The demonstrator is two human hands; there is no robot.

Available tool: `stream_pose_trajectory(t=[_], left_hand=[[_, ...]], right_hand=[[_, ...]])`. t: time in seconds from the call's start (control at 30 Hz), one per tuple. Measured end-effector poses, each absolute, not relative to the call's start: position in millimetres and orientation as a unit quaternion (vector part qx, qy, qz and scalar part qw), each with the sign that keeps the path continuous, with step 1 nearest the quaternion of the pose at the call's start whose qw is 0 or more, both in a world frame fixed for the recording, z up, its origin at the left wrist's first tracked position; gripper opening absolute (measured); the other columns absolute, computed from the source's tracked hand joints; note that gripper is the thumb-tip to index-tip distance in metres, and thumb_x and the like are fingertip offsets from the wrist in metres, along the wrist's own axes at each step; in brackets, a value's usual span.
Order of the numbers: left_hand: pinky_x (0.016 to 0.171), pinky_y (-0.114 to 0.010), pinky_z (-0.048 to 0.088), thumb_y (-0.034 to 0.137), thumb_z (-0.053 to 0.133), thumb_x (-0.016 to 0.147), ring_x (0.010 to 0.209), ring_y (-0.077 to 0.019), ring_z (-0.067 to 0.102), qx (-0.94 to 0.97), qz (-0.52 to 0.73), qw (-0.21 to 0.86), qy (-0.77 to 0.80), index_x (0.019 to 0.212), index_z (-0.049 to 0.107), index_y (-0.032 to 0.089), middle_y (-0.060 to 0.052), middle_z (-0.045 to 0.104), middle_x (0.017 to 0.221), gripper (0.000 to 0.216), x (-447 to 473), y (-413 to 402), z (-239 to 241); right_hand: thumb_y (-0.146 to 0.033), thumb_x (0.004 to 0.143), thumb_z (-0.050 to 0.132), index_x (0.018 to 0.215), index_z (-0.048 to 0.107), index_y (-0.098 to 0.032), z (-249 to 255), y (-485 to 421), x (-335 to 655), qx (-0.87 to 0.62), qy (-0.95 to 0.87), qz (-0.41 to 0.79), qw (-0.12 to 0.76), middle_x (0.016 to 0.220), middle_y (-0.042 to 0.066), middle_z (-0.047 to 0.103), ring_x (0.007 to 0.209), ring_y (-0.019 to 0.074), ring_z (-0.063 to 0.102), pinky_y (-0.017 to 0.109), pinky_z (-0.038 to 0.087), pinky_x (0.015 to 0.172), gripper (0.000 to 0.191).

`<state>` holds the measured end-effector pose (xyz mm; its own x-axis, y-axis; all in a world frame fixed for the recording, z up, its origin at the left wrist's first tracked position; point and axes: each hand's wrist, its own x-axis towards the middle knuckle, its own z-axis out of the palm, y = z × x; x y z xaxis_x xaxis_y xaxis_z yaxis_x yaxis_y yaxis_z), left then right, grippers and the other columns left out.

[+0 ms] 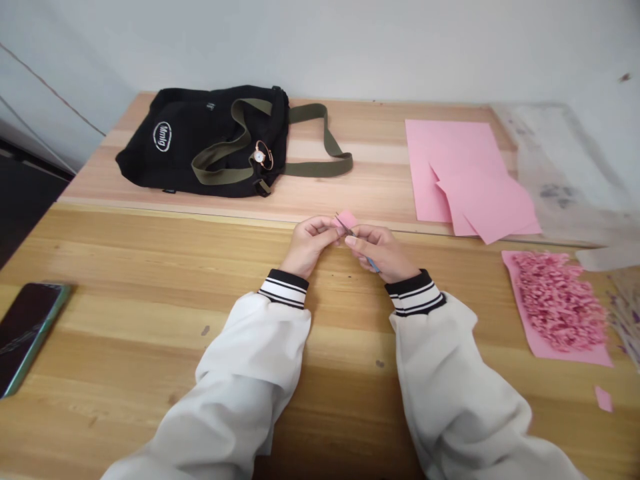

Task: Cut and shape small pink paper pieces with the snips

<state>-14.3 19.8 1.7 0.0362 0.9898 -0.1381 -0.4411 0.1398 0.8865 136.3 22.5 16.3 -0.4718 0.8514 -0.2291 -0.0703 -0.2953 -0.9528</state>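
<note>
Near the middle of the table, my left hand (313, 241) pinches a small piece of pink paper (346, 218) between thumb and fingers. My right hand (383, 252), close beside it, is closed around a thin pointed metal tool (345, 225) with a blue handle (373, 265). The tool's dark tip lies across the pink paper, slanting up to the left. Fingers cover most of the tool, so its exact kind is unclear. Both hands are just above the wooden tabletop (345, 360), their fingertips nearly touching.
A black bag (200, 127) with green straps and a wristwatch (260, 156) on it lies at the back left. Pink paper sheets (455, 153) and a clear plastic sleeve (575, 180) are at the back right. Curly pink pieces (563, 303) are heaped at right; a phone (30, 333) is left.
</note>
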Motion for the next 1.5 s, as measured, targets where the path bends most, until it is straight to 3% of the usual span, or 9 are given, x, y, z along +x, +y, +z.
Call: stream_pose_trajectory(t=[1.5], left_hand=[[0.059,-0.023,0.041,0.027,0.082,0.055,0.053,-0.006,0.051,0.344,0.562,0.639,0.396,0.063,0.066,0.014,0.002,0.062,0.057,0.023,-13.5,18.3,3.6]], right_hand=[[-0.049,0.066,0.076,0.075,0.061,-0.014,15.2,23.2,136.5,-0.382,-0.473,0.716,0.343,0.044,-0.01,0.04,0.033,0.0007,0.025,0.016,0.015,0.031,0.039]])
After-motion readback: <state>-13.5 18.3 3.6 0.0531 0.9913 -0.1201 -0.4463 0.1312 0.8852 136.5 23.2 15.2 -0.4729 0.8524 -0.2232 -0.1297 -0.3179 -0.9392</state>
